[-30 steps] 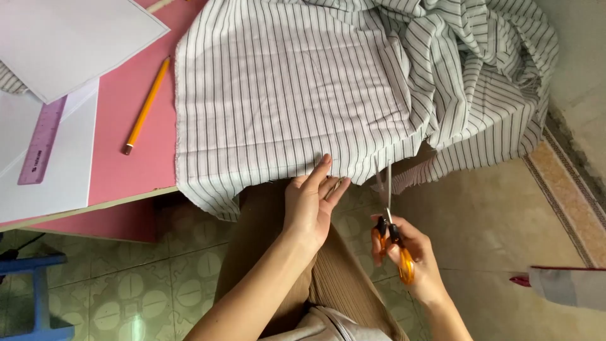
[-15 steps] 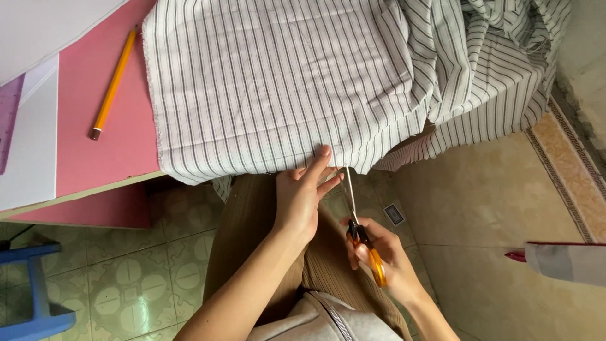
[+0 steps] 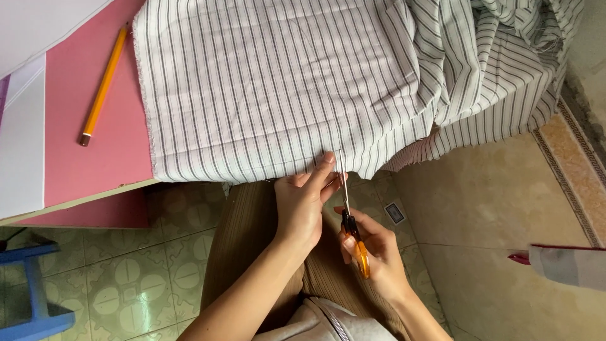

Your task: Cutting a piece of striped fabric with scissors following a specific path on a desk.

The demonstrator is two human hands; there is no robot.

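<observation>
The striped fabric (image 3: pixel 271 88) — white with thin dark lines — lies spread over the pink table (image 3: pixel 95 164), its near edge hanging just past the table's front and its right part bunched in folds that spill off the far corner. The left hand (image 3: pixel 303 205) pinches that near edge between thumb and fingers. Just beside it, the right hand (image 3: pixel 372 252) is closed around the orange handles of a pair of scissors (image 3: pixel 350 218), whose blades point up at the fabric's edge — whether they are in the cloth is too small to tell. A yellow pencil (image 3: pixel 103 85) lies on the bare pink surface left of the fabric, with white paper (image 3: pixel 22 151) beyond it. Below are the person's brown-trousered lap and a patterned tile floor (image 3: pixel 126 278).
</observation>
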